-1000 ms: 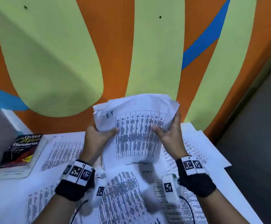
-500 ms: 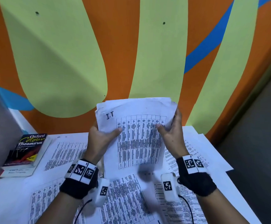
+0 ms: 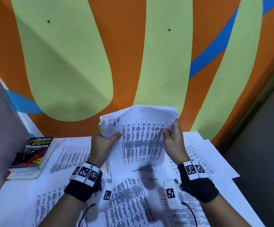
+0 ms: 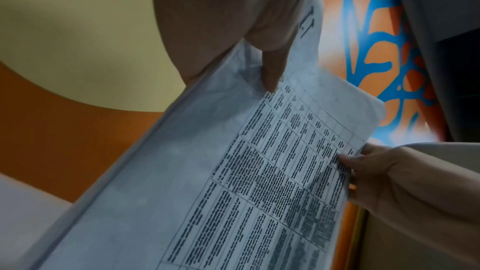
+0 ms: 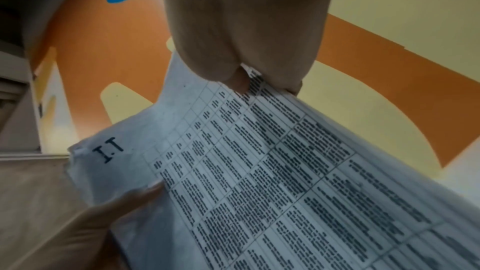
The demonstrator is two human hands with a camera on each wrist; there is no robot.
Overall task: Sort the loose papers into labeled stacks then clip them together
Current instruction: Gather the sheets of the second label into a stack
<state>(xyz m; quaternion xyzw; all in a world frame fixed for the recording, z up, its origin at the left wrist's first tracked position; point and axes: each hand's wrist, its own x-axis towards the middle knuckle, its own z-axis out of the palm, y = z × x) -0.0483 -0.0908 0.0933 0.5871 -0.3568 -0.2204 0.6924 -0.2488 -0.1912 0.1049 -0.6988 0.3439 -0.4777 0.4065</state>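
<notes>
I hold a stack of printed papers [image 3: 141, 136] upright above the table, its top sheet marked "I.T" in the upper left corner. My left hand [image 3: 106, 141] grips the stack's left edge, thumb on the front. My right hand [image 3: 172, 138] grips the right edge, thumb pressed on the table print. In the left wrist view the left hand [image 4: 233, 28] pinches the same stack of papers [image 4: 233, 171]. From the right wrist, the right hand [image 5: 246, 38] pinches the stack of papers [image 5: 259, 171] at its top edge. The top of the stack bends backwards.
Loose printed sheets [image 3: 126, 202] cover the white table [image 3: 10, 202] below my arms, with more sheets [image 3: 203, 153] at the right. An Oxford thesaurus [image 3: 33, 153] lies on another book at the left. An orange, green and blue wall [image 3: 133, 63] stands right behind.
The stack stays held in both hands. Its top edge, straight half a second ago, now curls and crumples backwards, and the left corner is bent.
</notes>
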